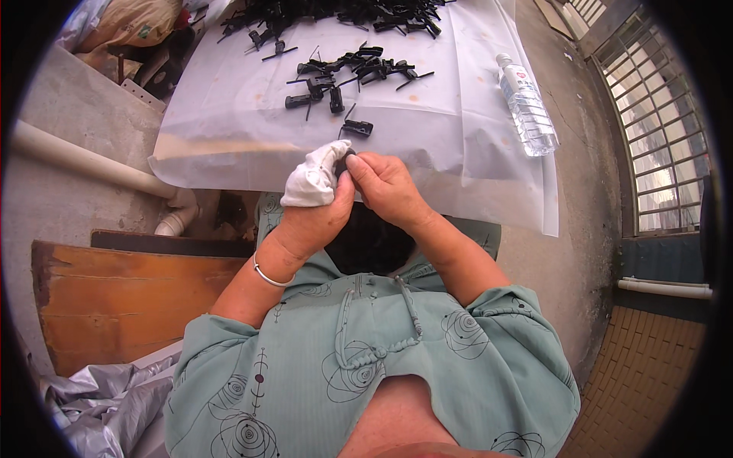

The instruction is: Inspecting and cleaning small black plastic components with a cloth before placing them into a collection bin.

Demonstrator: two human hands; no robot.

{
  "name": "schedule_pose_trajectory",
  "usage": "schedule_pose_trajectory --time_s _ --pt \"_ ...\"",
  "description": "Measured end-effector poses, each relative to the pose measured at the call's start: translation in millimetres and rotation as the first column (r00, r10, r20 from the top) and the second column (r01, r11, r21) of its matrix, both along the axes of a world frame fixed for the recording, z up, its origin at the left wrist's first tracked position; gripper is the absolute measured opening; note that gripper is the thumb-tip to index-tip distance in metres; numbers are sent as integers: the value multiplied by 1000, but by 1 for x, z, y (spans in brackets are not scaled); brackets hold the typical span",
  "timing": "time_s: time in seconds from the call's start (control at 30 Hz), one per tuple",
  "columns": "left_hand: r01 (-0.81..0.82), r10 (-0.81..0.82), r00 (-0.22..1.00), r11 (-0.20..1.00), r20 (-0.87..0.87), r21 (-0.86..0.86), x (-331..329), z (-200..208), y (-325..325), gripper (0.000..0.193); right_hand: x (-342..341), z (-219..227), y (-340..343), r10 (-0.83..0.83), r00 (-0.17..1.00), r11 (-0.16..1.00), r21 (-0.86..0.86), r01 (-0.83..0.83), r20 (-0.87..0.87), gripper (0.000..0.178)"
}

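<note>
My left hand [328, 195] has a white cloth cover [311, 177] over its fingers, while its thumb is bare. Closed beside it is my right hand [388, 183], thumb and fingers pinched together. Between the two hands, at the table's near edge, both grip a small black part [345, 162]; mostly hidden by the fingers, its exact shape cannot be made out. Just beyond lies a single black plastic piece [357, 128] with a thin stem. Farther off is a small group of similar black pieces [359, 69], and a larger heap [343, 11] covers the far end.
A whitish plastic sheet [229, 114] drapes over the table and hangs past its near edge. On the right side lies a clear water bottle [528, 111]. To the left are a white pipe [92, 159] and an orange-brown board [130, 301]. A barred window [657, 130] is at right.
</note>
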State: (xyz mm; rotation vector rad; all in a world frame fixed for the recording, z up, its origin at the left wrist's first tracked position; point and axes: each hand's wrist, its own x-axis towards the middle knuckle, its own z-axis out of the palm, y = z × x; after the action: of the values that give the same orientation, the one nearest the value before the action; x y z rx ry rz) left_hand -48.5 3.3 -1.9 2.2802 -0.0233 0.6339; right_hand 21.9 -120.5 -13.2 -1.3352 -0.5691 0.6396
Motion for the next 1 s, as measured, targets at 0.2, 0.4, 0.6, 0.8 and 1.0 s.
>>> schedule_pose_trajectory --time_s 0.2,0.4,0.6,0.8,1.0 --pt "72 -226 966 698 -125 -713 4 13 11 25 16 6 -18 14 882 981 -177 79 471 13" --pt "61 -253 951 723 -181 -688 5 11 8 30 24 -6 -22 -72 785 996 0 92 615 17" --pt "96 -462 856 583 -232 -807 -2 25 4 27 18 9 -17 -61 918 996 -38 82 392 15" --pt "181 -249 961 895 -121 -407 7 7 5 22 12 8 -12 2 854 994 -92 54 521 17" --pt "158 -155 985 987 -72 33 2 8 -1 23 6 4 -6 25 913 989 -145 38 408 23"
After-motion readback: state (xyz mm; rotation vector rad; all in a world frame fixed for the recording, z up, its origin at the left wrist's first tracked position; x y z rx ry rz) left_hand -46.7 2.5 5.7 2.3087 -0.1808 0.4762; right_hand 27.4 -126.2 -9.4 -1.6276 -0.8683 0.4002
